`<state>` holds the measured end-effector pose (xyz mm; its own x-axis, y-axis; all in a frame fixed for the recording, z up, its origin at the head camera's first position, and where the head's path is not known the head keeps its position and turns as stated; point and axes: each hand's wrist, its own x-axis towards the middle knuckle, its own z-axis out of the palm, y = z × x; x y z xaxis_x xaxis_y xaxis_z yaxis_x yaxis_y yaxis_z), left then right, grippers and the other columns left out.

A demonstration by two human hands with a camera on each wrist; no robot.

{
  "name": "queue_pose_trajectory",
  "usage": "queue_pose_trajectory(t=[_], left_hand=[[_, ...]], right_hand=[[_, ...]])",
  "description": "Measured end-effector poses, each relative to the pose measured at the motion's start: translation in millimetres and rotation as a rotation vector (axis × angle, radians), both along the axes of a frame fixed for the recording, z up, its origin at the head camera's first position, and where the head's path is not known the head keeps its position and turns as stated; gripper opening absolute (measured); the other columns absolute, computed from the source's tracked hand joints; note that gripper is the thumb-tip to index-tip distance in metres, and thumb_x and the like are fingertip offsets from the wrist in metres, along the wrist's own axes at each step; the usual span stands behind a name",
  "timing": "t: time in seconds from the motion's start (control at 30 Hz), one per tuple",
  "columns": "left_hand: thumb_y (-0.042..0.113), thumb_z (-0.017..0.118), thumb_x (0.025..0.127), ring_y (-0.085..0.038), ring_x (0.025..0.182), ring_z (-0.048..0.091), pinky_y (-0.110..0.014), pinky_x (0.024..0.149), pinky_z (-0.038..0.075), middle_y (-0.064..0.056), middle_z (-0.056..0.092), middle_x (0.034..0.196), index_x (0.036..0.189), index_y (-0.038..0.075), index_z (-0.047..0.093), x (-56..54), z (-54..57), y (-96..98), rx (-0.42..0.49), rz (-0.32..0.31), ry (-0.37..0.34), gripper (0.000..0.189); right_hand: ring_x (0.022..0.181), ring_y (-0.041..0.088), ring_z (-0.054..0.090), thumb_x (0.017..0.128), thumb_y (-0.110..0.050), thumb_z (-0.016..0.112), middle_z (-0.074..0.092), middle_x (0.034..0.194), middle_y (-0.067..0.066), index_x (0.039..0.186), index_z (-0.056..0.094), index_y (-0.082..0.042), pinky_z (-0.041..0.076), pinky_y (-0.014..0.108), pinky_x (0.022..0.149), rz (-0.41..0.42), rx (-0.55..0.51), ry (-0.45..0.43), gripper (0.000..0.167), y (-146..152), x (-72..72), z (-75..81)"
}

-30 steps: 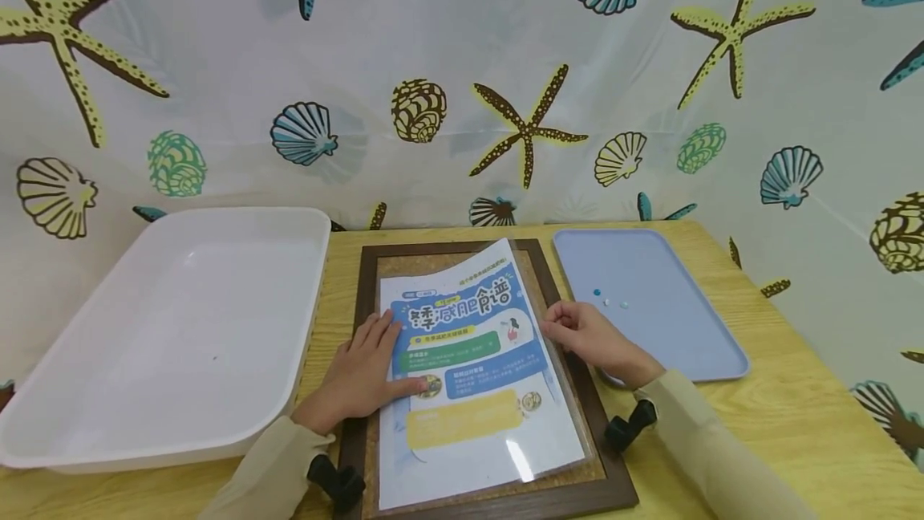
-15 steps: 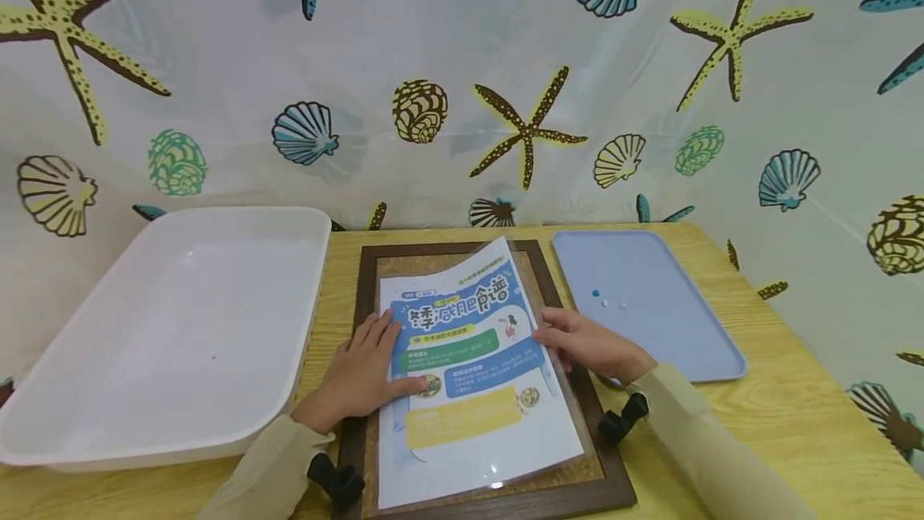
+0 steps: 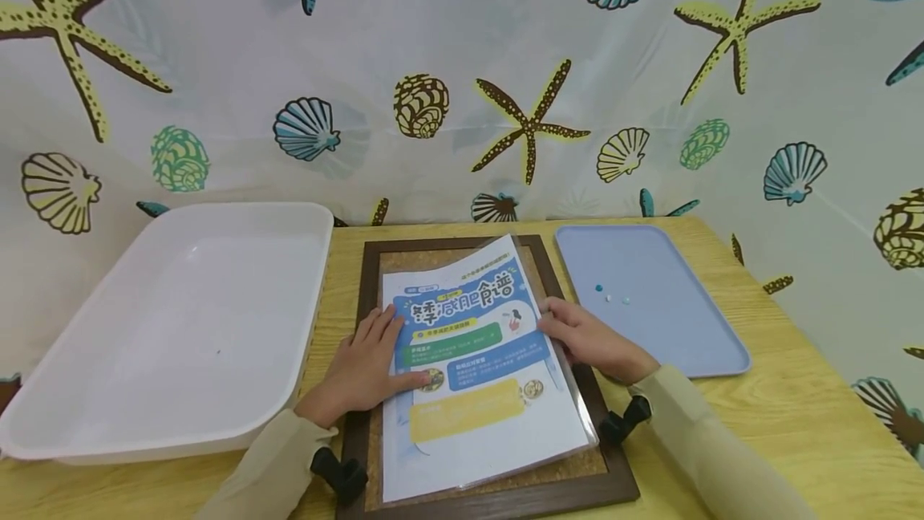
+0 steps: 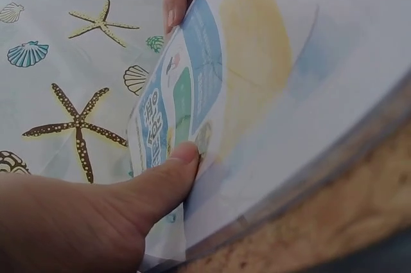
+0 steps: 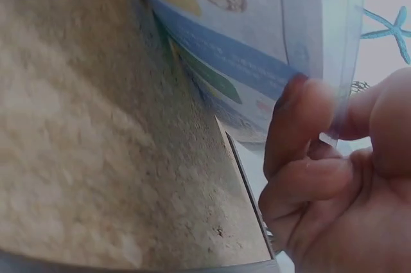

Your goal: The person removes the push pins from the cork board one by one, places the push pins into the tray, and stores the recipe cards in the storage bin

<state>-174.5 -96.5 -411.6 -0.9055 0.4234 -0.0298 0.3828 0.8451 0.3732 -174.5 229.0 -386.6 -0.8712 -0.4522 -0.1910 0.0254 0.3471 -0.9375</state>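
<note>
A printed sheet in a clear plastic cover [image 3: 491, 444] lies slightly askew over a cork board [image 3: 371, 456] with a dark brown frame. My left hand [image 3: 368, 363] rests on the sheet's left side, fingers straight and spread, thumb reaching in over a small round picture. In the left wrist view the thumb [image 4: 173, 173] presses on the print. My right hand [image 3: 588, 339] pinches the sheet's right edge. From the right wrist, curled fingers [image 5: 305, 119] show behind the clear margin, the thumb on its other side, and the sheet stands raised off the cork there.
A large white basin [image 3: 209, 327] stands left of the board. At the right is a light blue tray [image 3: 671, 311] with several tiny beads [image 3: 609, 298] on it. A white curtain [image 3: 433, 22] with shells and starfish hangs behind the wooden table [image 3: 787, 416].
My right hand has shifted slightly inward at the sheet's right edge, its fingers going under it, and that edge now stands up a little. The left hand has kept its place.
</note>
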Motion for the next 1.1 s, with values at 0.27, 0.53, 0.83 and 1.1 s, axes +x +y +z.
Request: queue_pose_trajectory(t=[0.27, 0.53, 0.83, 1.1], left_hand=[[0.058, 0.065, 0.082, -0.046, 0.144, 0.014, -0.069, 0.107, 0.021, -0.025, 0.014, 0.158, 0.149, -0.004, 0.028, -1.4, -1.5, 2.7, 0.071, 0.029, -0.030, 0.099], [0.047, 0.059, 0.091, -0.051, 0.141, 0.013, -0.069, 0.107, 0.016, -0.029, 0.010, 0.156, 0.148, -0.001, 0.030, -1.3, 0.5, 4.3, 0.191, 0.104, -0.039, 0.080], [0.025, 0.049, 0.099, -0.037, 0.118, 0.047, -0.050, 0.100, 0.030, -0.025, 0.057, 0.126, 0.143, -0.006, 0.032, -5.2, 4.9, 13.4, 0.428, 0.265, -0.038, 0.056], [0.011, 0.047, 0.097, -0.026, 0.095, 0.055, -0.030, 0.072, 0.045, -0.022, 0.069, 0.100, 0.139, -0.008, 0.035, -0.2, 7.3, 21.8, 0.596, 0.339, -0.145, 0.049]], right_hand=[[0.058, 0.007, 0.058, 0.106, -0.020, 0.030, 0.068, 0.088, 0.000, 0.133, 0.035, 0.004, 0.045, 0.021, 0.051, 0.008, -0.158, 0.014, 0.036, 8, -2.0, -5.9], [0.100, 0.016, 0.068, 0.107, -0.025, 0.029, 0.062, 0.118, 0.003, 0.147, 0.020, -0.002, 0.056, 0.033, 0.082, 0.044, -0.341, -0.050, 0.047, 11, -5.4, -6.0], [0.103, 0.015, 0.067, 0.107, -0.027, 0.030, 0.062, 0.120, 0.002, 0.146, 0.022, -0.006, 0.055, 0.031, 0.085, 0.082, -0.448, -0.022, 0.045, 20, -6.9, -1.1], [0.091, 0.012, 0.069, 0.107, -0.024, 0.032, 0.067, 0.109, -0.001, 0.146, 0.023, 0.000, 0.056, 0.027, 0.074, 0.004, -0.379, 0.022, 0.047, 24, -4.6, -4.9]])
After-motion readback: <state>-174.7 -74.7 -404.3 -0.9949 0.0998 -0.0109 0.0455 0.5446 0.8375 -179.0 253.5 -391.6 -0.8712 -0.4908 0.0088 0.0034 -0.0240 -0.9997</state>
